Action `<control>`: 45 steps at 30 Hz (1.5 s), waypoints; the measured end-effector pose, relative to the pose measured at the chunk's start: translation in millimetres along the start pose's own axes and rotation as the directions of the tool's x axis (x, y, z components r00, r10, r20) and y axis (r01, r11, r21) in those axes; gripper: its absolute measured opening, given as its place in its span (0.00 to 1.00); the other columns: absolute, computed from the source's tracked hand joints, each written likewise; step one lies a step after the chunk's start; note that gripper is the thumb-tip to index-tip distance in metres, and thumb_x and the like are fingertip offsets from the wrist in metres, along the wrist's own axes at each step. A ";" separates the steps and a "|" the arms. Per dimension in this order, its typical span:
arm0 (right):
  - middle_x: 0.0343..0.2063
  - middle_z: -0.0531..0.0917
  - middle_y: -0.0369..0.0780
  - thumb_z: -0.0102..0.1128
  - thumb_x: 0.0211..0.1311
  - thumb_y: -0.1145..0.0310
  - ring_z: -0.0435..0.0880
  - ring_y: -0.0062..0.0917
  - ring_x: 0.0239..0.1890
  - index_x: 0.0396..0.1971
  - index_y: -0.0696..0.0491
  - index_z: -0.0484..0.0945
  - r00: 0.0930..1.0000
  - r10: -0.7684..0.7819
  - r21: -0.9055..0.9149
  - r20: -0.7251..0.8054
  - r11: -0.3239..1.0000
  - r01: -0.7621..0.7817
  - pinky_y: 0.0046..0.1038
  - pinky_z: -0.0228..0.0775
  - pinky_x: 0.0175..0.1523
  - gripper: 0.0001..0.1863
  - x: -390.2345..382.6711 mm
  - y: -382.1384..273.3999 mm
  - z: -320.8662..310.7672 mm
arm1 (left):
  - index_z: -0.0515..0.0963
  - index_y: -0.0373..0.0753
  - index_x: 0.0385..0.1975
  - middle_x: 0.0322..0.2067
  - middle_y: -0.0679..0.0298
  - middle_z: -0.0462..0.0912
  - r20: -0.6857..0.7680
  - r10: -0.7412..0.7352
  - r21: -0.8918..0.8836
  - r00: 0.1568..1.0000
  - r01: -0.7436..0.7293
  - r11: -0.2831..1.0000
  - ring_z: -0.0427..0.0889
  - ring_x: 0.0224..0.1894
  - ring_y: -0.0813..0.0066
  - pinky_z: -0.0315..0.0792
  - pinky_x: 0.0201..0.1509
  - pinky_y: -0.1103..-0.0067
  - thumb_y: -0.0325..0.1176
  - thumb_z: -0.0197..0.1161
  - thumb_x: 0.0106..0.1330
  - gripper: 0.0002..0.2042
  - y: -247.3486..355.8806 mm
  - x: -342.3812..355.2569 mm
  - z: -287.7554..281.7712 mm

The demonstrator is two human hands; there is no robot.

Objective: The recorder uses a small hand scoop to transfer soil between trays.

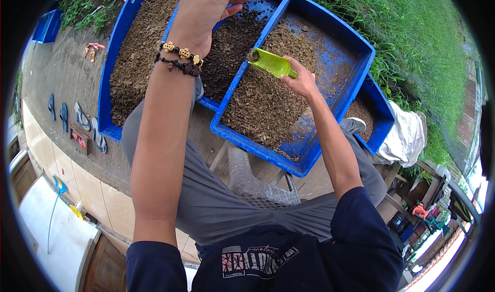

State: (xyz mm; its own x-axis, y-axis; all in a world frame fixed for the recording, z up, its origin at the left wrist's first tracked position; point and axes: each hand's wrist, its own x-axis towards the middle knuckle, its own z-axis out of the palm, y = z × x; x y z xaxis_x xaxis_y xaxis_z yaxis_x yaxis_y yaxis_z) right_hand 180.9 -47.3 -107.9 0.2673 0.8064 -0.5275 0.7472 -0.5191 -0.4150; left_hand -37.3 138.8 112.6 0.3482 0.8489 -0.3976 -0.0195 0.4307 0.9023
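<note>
Right hand [301, 80] fingers closed round handle of green scoop [271, 63], blade dug into brown mulch in nearer blue tray [356, 65]. Left hand [206, 8] raised, fingers loosely spread, holding nothing. Far corner of tray already scraped bare; most mulch left to shift, seemingly.

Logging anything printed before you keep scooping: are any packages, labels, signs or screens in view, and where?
No packages, signs or screens.
Shirt print: lower centre, on the person's dark navy shirt; a rectangular graphic in pink, white and grey.
</note>
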 end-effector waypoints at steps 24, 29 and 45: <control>0.56 0.81 0.45 0.67 0.52 0.43 0.79 0.39 0.59 0.69 0.40 0.62 0.983 0.177 -0.128 0.053 0.977 -0.169 0.43 0.66 0.62 0.44 -26.4 9.7 35.5 | 0.79 0.35 0.44 0.36 0.68 0.82 0.041 0.061 0.058 0.997 -0.064 0.996 0.81 0.36 0.84 0.76 0.41 0.86 0.32 0.59 0.69 0.09 -10.1 5.7 -0.5; 0.54 0.82 0.44 0.66 0.53 0.44 0.80 0.37 0.57 0.69 0.40 0.63 0.981 0.186 -0.139 0.048 0.974 -0.178 0.43 0.65 0.60 0.43 -15.8 -1.9 38.3 | 0.79 0.35 0.44 0.35 0.69 0.82 0.055 0.069 0.053 0.996 -0.072 0.996 0.81 0.36 0.84 0.75 0.41 0.86 0.32 0.58 0.69 0.09 -11.3 8.2 1.8; 0.53 0.83 0.42 0.69 0.53 0.48 0.80 0.35 0.56 0.66 0.39 0.67 0.997 0.075 -0.057 -0.003 0.996 -0.075 0.36 0.57 0.56 0.39 -19.7 4.6 46.2 | 0.79 0.35 0.42 0.32 0.69 0.82 0.031 0.070 0.094 0.997 -0.073 0.993 0.81 0.34 0.84 0.75 0.39 0.87 0.32 0.58 0.69 0.09 -8.7 3.0 4.0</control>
State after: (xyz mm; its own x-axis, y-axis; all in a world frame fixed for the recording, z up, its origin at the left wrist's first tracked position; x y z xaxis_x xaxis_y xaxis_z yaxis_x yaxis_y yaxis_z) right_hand 150.9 -78.7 -133.7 0.3245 0.7662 -0.5546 0.7585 -0.5611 -0.3315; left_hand -32.3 136.5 104.2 0.3748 0.8671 -0.3282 0.0438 0.3371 0.9405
